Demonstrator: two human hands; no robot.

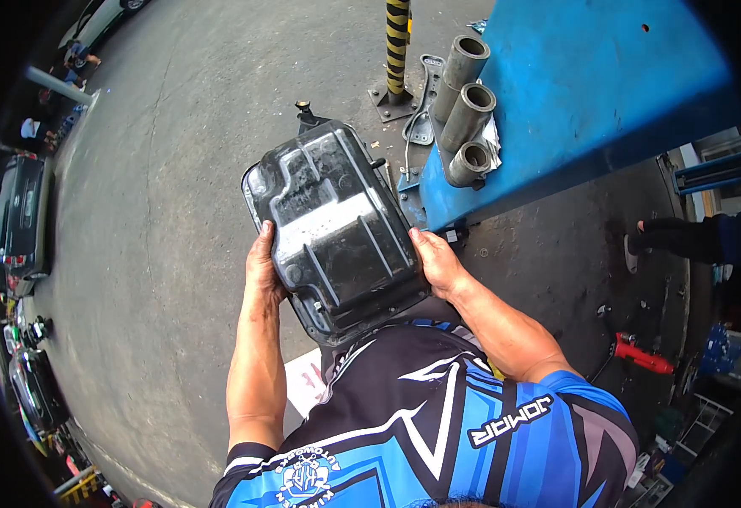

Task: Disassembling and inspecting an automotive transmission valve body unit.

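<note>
A black metal oil pan (336, 220), with raised ribs, a stepped outline and a bolt-holed flange, is held up in front of my body. My left hand (263, 264) grips its left edge, the thumb lying along the side. On the opposite edge, my right hand (438, 264) clasps the rim with its thumb on top. The fingers of both hands are mostly hidden beneath the pan. Light shines off the pan's smooth middle, and its near flange lies close to my shirt.
Ahead to the right stands a blue lift post (573, 93) with several grey metal sleeves (470, 106) in a holder. A yellow-and-black striped pole (397, 51) rises beyond. Parked vehicles (23, 212) line the left; a red tool (641, 354) lies right, near another person's legs (675, 240).
</note>
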